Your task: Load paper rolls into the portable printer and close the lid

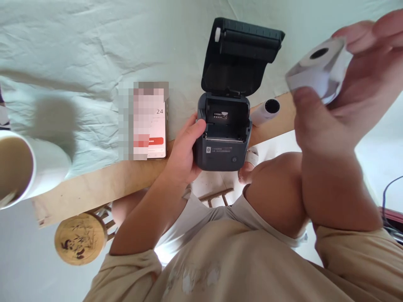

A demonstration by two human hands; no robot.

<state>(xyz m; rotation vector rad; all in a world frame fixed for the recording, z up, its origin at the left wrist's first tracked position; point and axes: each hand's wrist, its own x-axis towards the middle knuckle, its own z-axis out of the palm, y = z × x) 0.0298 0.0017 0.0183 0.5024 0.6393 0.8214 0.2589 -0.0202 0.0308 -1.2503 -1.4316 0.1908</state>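
The left hand point(182, 155) gripped the open printer point(223, 138) to steady it, while the right hand point(343, 84) gripped a paper roll point(317, 69) above its empty bay.

Bright even daylight on my feed, soft shadow across the table's point(94, 184) far left cloth, my right hand point(346, 84) blurred close to the lens, edges bowed (wide-angle), phone screen point(147, 121) pixelated.

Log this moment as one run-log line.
left hand steadies printer | lid open | right hand holds paper roll | phone beside
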